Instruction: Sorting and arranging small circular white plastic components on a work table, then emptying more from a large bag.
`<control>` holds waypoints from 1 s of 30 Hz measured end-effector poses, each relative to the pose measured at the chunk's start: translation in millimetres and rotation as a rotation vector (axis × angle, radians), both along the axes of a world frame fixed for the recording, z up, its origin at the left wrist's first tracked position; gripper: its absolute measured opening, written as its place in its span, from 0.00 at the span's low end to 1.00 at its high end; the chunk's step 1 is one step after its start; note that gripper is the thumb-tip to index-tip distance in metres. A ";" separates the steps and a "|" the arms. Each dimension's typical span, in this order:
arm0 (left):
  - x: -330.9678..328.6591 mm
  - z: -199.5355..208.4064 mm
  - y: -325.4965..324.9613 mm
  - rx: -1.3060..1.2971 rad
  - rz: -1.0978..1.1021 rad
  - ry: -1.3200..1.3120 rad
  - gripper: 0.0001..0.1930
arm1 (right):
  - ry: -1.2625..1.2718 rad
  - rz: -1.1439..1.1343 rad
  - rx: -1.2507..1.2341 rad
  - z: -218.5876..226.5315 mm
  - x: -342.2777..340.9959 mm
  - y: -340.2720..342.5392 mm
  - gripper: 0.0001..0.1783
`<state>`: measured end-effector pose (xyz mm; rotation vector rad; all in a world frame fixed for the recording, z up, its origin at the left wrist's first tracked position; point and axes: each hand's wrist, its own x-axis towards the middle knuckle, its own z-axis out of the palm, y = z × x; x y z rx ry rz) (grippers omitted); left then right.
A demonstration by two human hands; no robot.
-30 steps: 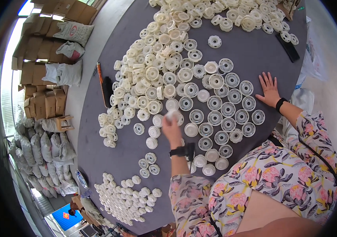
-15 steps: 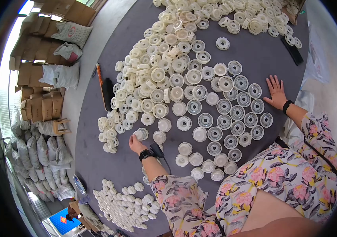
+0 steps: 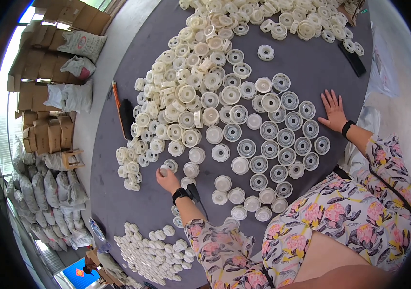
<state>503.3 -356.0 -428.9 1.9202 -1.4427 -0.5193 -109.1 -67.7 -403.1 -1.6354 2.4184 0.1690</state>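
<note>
My left hand (image 3: 168, 180) is closed, its fingers and thumb round the edge of a small white round plastic cap (image 3: 165, 169). Directly beside that cap lies a pale ring-shaped plastic wheel (image 3: 172, 166), partly covered by it; whether the two touch I cannot tell. Two wheels with white caps in them, one of them a capped wheel (image 3: 191, 170), are just right of this hand. My right hand (image 3: 333, 113) rests flat and open on the grey table (image 3: 306, 58), fingers spread, holding nothing. Nearest to it are clear-centred wheels (image 3: 307, 110) laid out in rows.
A big heap of cream wheels (image 3: 186, 94) covers the far middle. Many white caps (image 3: 150, 250) lie at the lower left. A brush (image 3: 125, 118) lies by the left edge, a black phone-like slab (image 3: 354, 60) at the far right. Boxes (image 3: 32, 96) and sacks (image 3: 46, 192) stand beyond.
The whole view has shifted slightly. My left hand has drawn back a little toward the near left, the small white cap with it. My right hand stays flat on the table.
</note>
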 end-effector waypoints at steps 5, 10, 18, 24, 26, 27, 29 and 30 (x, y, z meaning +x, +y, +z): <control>-31.2 19.1 2.1 0.022 -0.115 -0.241 0.25 | 0.006 -0.004 -0.020 -3.2 -3.2 6.3 0.52; -14.9 12.4 -5.8 0.056 -0.097 -0.168 0.26 | -0.004 0.006 -0.059 -4.8 -2.2 1.1 0.52; -15.0 0.8 -7.8 -0.046 0.014 0.188 0.25 | -0.014 -0.009 -0.041 -4.5 -4.5 3.5 0.52; -20.8 9.4 -0.9 0.102 -0.008 -0.041 0.22 | -0.018 -0.009 -0.032 -1.9 -4.3 4.2 0.52; -22.3 11.4 7.2 0.076 -0.081 -0.311 0.21 | -0.019 -0.006 -0.030 -2.7 -2.4 2.3 0.52; -30.0 16.0 10.0 0.049 -0.162 -0.573 0.21 | -0.018 -0.004 -0.041 -2.9 -3.8 3.4 0.52; -44.8 29.2 9.9 0.100 -0.143 -0.621 0.19 | -0.007 -0.014 -0.047 -2.3 -6.9 6.1 0.52; -54.0 33.6 8.7 0.148 -0.119 -0.671 0.18 | -0.006 -0.011 -0.050 -2.7 -7.7 6.9 0.52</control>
